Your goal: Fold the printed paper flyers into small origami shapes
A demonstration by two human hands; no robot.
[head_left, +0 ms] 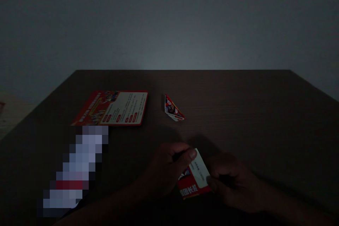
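Observation:
Between my two hands is a folded red and white printed paper [197, 174], held above the near part of the table. My left hand [173, 166] pinches its upper left corner, thumb on top. On the other side, my right hand [233, 180] grips the right edge between thumb and fingers. White text shows on the paper's red strip, and small dark print on its pale part. Farther back lies a small folded paper piece [173, 108], roughly triangular, in the same red and white print. The light is dim, so the fingers' undersides are hidden in shadow.
A stack of red and white printed leaflets [124, 109] lies at the left on the dark wooden table [225, 99]. Nearer me, a bright pixelated patch [79, 169] covers something at the left. A pale wall [185, 24] stands behind the table.

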